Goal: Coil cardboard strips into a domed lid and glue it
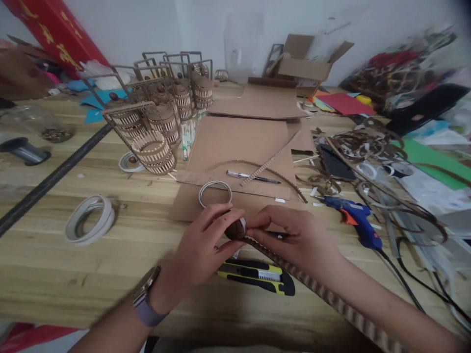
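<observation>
My left hand (204, 245) pinches a small rolled coil of corrugated cardboard (236, 229) just above the wooden table (73, 274). My right hand (294, 238) presses its fingers on the same coil and on the long corrugated cardboard strip (331, 296) that trails from it toward the lower right, under my right forearm. A yellow and black utility knife (257, 277) lies on the table right below both hands. A ring of white tape (215, 192) sits on a flat cardboard sheet (239, 142) just beyond my fingers.
Several small cardboard lantern models (158, 117) stand at the back left. A blue hot glue gun (355, 218) with its cable lies to the right, beside a pile of cardboard scraps (371, 152). A pen (252, 177), a tape roll (90, 219), a black bar (51, 179) and an open box (307, 61) lie around.
</observation>
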Tool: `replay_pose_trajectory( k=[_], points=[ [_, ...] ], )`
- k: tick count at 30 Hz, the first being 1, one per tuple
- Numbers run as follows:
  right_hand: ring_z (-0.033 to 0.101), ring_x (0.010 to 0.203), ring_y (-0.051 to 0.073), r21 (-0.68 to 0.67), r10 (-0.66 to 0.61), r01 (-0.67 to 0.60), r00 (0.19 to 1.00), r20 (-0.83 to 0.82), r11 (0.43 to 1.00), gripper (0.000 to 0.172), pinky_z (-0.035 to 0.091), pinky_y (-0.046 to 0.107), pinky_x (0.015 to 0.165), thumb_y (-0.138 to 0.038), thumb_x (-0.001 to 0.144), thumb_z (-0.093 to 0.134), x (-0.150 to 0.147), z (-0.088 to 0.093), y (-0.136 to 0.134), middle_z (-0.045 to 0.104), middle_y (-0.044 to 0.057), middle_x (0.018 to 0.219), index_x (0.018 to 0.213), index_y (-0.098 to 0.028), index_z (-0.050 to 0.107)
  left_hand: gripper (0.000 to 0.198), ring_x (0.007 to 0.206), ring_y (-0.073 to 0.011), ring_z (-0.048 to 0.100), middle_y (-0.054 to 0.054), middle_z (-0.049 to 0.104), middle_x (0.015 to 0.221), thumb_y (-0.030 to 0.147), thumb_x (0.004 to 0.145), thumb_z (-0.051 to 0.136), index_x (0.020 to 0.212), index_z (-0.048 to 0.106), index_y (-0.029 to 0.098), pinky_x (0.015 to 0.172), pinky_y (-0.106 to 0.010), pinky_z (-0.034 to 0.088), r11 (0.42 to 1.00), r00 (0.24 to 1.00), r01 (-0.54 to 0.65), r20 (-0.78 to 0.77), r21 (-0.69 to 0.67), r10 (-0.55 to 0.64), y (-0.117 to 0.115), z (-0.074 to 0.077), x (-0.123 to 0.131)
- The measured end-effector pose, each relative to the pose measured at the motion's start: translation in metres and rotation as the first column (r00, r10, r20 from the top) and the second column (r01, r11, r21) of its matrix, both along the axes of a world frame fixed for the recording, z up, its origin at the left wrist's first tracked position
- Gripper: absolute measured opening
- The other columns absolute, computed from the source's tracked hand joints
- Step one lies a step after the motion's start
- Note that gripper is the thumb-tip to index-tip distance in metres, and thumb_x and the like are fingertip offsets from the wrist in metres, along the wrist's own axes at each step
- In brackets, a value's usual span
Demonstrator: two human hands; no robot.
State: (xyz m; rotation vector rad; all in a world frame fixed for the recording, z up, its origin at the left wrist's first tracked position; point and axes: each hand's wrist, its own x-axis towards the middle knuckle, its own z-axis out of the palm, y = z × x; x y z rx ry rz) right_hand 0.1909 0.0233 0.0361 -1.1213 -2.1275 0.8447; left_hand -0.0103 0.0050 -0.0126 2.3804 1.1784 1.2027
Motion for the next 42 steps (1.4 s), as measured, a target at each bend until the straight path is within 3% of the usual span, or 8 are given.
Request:
replay_pose_trajectory(
  k=[10, 23, 34, 42],
  points=[
    [0.069, 0.069, 0.013, 0.174, 0.012, -0.019, 0.999, 0.037, 0.985, 0.012, 0.050, 0.021, 0.060, -0.015, 0.089, 0.058, 0.000, -0.009, -0.005, 0.074, 0.001, 0.079, 0.090, -0.020, 0.069, 0.033, 0.112, -0.0213, 0.063, -0.012, 0.061, 0.118, 0.028, 0.093, 0.061, 0.124, 0.056, 0.018, 0.096, -0.033, 0.055, 1.000, 1.000, -0.004, -0.013, 0.007, 0.005, -0.001, -0.001, 0.000],
    [0.069, 0.070, 0.015, 0.201, 0.020, -0.039, 0.995, 0.099, 0.979, 0.015, 0.051, 0.023, 0.062, -0.016, 0.092, 0.054, 0.000, -0.013, -0.005, 0.074, 0.003, 0.081, 0.091, -0.020, 0.069, 0.032, 0.109, -0.0225, 0.065, -0.012, 0.063, 0.117, 0.028, 0.093, 0.061, 0.124, 0.057, 0.020, 0.093, -0.036, 0.057, 1.000, 0.999, -0.011, -0.032, -0.008, 0.011, -0.002, -0.003, 0.002],
    [0.066, 0.067, 0.016, 0.300, 0.018, -0.065, 0.987, 0.157, 0.952, 0.016, 0.049, 0.024, 0.060, -0.016, 0.093, 0.048, -0.002, -0.020, -0.005, 0.070, 0.004, 0.078, 0.093, -0.019, 0.064, 0.031, 0.109, -0.0226, 0.065, -0.012, 0.063, 0.115, 0.028, 0.094, 0.060, 0.123, 0.057, 0.019, 0.093, -0.035, 0.057, 1.000, 0.999, -0.013, -0.030, 0.009, 0.013, -0.002, -0.004, 0.002],
    [0.066, 0.070, 0.016, 0.330, 0.038, -0.094, 0.984, 0.173, 0.939, 0.019, 0.049, 0.026, 0.063, -0.014, 0.094, 0.047, -0.001, -0.012, -0.004, 0.071, 0.005, 0.079, 0.096, -0.019, 0.066, 0.036, 0.106, -0.0224, 0.065, -0.010, 0.062, 0.113, 0.029, 0.091, 0.065, 0.125, 0.056, 0.021, 0.091, -0.036, 0.058, 0.999, 0.999, -0.048, -0.009, -0.019, 0.047, 0.000, -0.005, 0.002]
  ],
)
